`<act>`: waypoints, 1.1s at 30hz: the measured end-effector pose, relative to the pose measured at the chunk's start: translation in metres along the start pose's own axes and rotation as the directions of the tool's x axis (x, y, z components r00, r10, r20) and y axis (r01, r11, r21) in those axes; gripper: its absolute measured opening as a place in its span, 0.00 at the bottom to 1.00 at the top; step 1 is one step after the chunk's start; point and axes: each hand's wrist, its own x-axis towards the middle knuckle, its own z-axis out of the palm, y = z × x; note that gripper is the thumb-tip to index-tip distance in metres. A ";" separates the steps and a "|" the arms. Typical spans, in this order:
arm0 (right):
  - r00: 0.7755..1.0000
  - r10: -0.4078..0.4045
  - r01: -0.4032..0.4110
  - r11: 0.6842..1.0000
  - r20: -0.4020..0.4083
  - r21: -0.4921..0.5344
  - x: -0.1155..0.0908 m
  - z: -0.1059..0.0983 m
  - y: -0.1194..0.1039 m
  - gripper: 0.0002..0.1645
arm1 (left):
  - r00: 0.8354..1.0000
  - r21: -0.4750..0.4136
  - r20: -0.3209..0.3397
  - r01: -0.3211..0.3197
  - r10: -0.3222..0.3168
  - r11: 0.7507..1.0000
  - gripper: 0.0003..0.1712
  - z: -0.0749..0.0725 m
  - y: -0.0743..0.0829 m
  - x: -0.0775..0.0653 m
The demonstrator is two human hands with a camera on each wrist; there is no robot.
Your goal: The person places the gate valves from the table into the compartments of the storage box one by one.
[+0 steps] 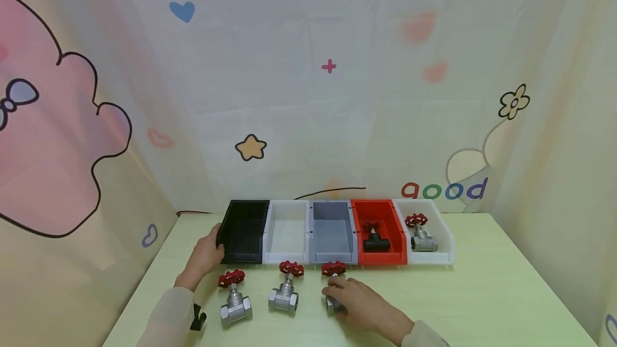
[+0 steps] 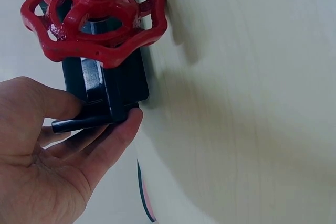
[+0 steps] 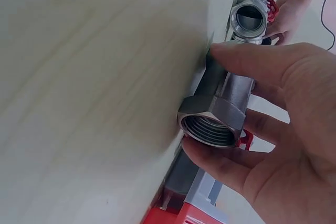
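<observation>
With my right hand (image 1: 363, 304) I'm gripping the rightmost front valve (image 1: 330, 305), its body lying roughly crosswise, its handwheel (image 1: 333, 268) pointing away, near the grey bin (image 1: 332, 235). My left hand (image 1: 206, 256), farther off, is pinching the black bin (image 1: 243, 237)'s side. Table (image 1: 496, 293) is stretching rightward.

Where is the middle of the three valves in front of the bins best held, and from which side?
Probably by the thick silver body of the middle valve, coming from above on the near side. The body is broad with flat-sided ends and shows toward that side in the head view; the red handwheel shows beyond it on a thinner stem.
</observation>
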 end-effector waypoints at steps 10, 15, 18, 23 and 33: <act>0.999 -0.020 0.019 1.000 -0.038 -0.013 0.002 0.001 0.001 0.28 | 1.000 -0.005 -0.001 0.002 -0.002 1.000 0.36 0.000 0.000 0.001; 0.998 -0.036 0.035 0.999 -0.043 -0.022 0.002 0.000 0.002 0.28 | 1.000 -0.004 0.002 -0.001 0.001 1.000 0.36 0.001 0.000 0.001; 0.998 -0.047 0.046 0.999 -0.053 -0.019 0.002 0.000 0.002 0.28 | 1.000 -0.001 0.004 -0.002 0.002 1.000 0.36 0.000 0.001 0.001; 0.998 -0.044 0.045 0.999 -0.048 0.003 0.002 0.001 0.004 0.27 | 1.000 -0.004 0.005 0.003 -0.003 1.000 0.36 0.000 0.001 0.000; 0.998 -0.058 0.059 0.998 -0.038 0.018 0.002 0.003 0.003 0.27 | 1.000 -0.007 -0.001 -0.003 0.003 1.000 0.36 -0.001 0.001 -0.002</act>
